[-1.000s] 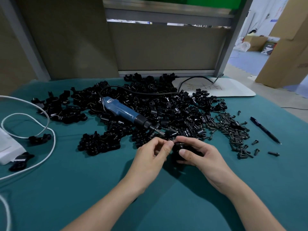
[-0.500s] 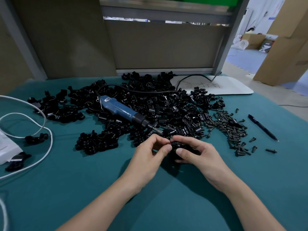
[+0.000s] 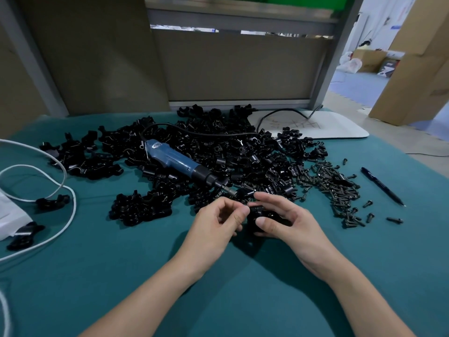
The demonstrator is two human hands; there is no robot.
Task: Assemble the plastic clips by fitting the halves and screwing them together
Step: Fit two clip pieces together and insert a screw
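**A:** Where is the piece being worked on?

**B:** The black clip (image 3: 258, 216) is low over the teal counter (image 3: 126, 276), at the near edge of the big heap, between both hands.

**A:** How does it look?

**B:** It is small, chunky and rounded, in glossy black plastic. Fingers hide most of it, so I cannot tell whether its halves are seated or whether a screw is in.

**A:** And the grip on each side?

**B:** The right hand (image 3: 291, 227) has its grip wrapped round the clip, with the thumb pressed on the near face and the fingers curled over the far side. The left hand (image 3: 216, 222) has its grip pinched, thumb and forefinger tips at the clip's left end.

**A:** What about the loose parts?

**B:** The pile of clip halves (image 3: 243, 152) spreads across the middle of the counter. They are the same shiny black, with curved saddles and little lugs. A blue electric screwdriver (image 3: 177, 161) lies on the pile with its bit pointing toward the hands. Dark screws (image 3: 335, 188) are heaped just right of the pile, with a few strays apart from them. A pen (image 3: 381, 186) lies beyond the screws. A white cable (image 3: 65, 188) loops at the left.
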